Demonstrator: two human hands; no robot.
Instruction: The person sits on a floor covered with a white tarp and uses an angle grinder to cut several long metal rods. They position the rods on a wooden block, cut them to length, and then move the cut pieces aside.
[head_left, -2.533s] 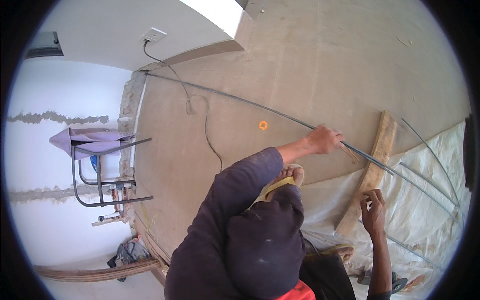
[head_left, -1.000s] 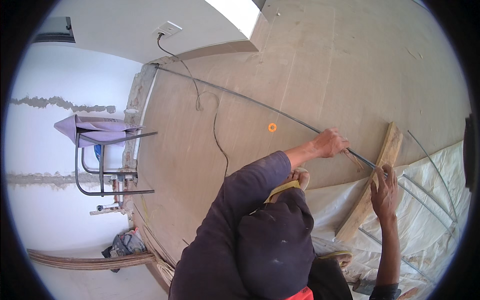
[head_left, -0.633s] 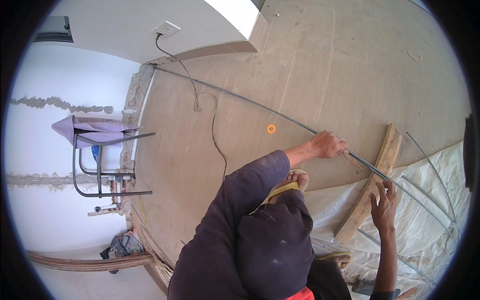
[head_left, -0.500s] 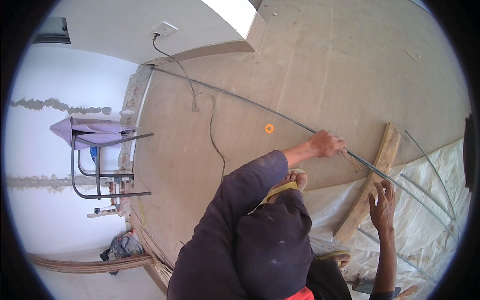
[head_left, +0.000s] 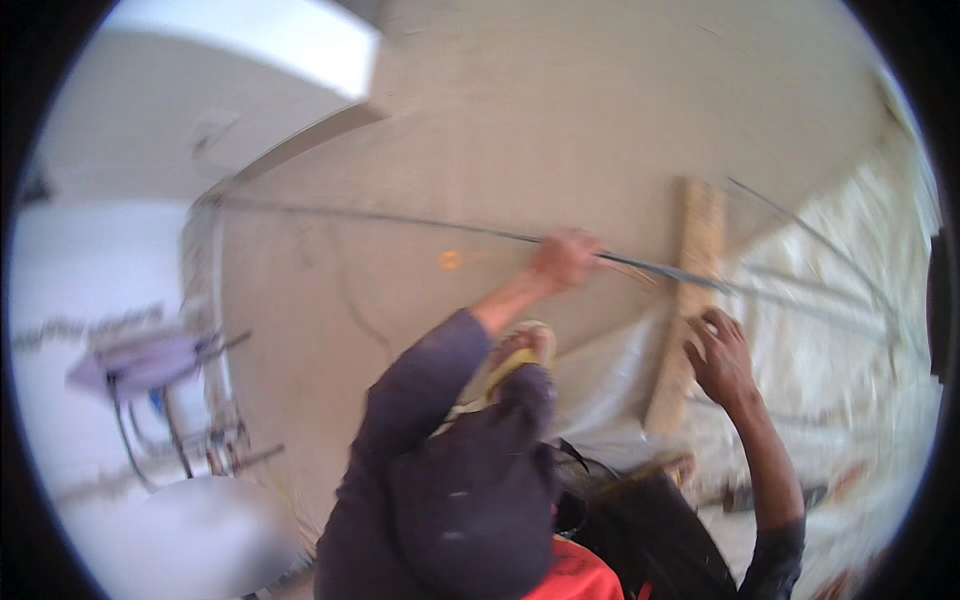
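Observation:
My left hand [head_left: 565, 258] is wrapped round a long, thin dark rod [head_left: 420, 222] that runs from the wall corner across the floor. Thin brown strips [head_left: 632, 272] stick out beside that hand along the rod. On its right part the rod crosses over a wooden plank [head_left: 702, 215]. My right hand [head_left: 724, 360] hovers at the plank's right side, just below the rod, fingers bent and apart with nothing visible in them. Motion blur softens the whole picture.
A crinkled plastic sheet [head_left: 830, 400] covers the floor at right, with more thin rods [head_left: 810, 222] over it. A dark-headed tool [head_left: 742, 498] lies there too. An orange ring [head_left: 448, 260] is on the floor. At left stands a metal frame with purple cloth [head_left: 140, 360].
My view has turned, so the wall, rod and plank appear tilted and shifted left. A blurred white rounded shape has come in at lower left. The left hand keeps its hold on the rod.

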